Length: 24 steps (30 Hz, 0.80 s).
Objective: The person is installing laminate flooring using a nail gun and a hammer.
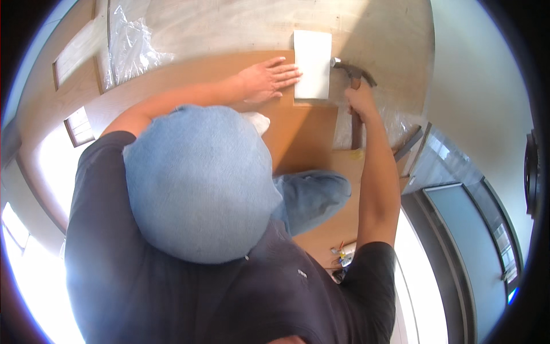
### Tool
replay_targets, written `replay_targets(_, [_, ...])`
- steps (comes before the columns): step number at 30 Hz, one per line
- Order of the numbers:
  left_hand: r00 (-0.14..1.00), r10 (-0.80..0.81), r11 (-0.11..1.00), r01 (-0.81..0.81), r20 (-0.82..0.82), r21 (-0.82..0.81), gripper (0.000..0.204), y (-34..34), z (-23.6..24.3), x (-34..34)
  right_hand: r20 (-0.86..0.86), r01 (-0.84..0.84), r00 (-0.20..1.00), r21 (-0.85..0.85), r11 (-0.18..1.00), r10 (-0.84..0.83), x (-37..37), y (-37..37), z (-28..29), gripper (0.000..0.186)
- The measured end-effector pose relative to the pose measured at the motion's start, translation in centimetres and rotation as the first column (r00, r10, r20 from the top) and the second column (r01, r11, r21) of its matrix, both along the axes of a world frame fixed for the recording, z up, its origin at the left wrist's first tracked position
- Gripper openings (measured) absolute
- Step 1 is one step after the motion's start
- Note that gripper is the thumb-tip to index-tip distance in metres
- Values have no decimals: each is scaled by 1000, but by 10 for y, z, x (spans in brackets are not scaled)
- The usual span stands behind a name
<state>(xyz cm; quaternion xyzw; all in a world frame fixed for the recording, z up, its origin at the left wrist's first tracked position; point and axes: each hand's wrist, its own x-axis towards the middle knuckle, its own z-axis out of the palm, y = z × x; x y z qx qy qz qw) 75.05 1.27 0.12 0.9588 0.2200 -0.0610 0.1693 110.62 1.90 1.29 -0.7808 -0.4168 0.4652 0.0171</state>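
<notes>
1. A plain white rectangular block point(313, 64) stands out against mid-brown flooring boards point(303, 135), unpatterned and matte.
2. Pale tan plywood subfloor point(229, 26) shows faint grain beyond the brown boards.
3. The hammer point(354, 86) has a silvery-grey metal head and a dark reddish-brown handle.
4. Clear plastic sheeting point(132, 46) glints white where it crinkles.
5. The person wears a light blue knit cap point(195, 183), a dark charcoal T-shirt point(172, 298) and faded blue jeans point(312, 195).
6. A white sock point(256, 121) shows just beyond the cap.
7. A patch of yellow point(357, 153) marks the brown board near the hammer handle.
</notes>
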Motion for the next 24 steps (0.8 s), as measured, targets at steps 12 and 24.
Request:
replay_targets(12, [995,-16,1000,16,101,-3,67,9,-10,24,230,-211,958,165,963,171,-2,-6,17,35])
replay_targets(24, [999,-13,1000,14,45,-19,63,10,-5,17,104,-505,863,211,837,494,36,5,19,35])
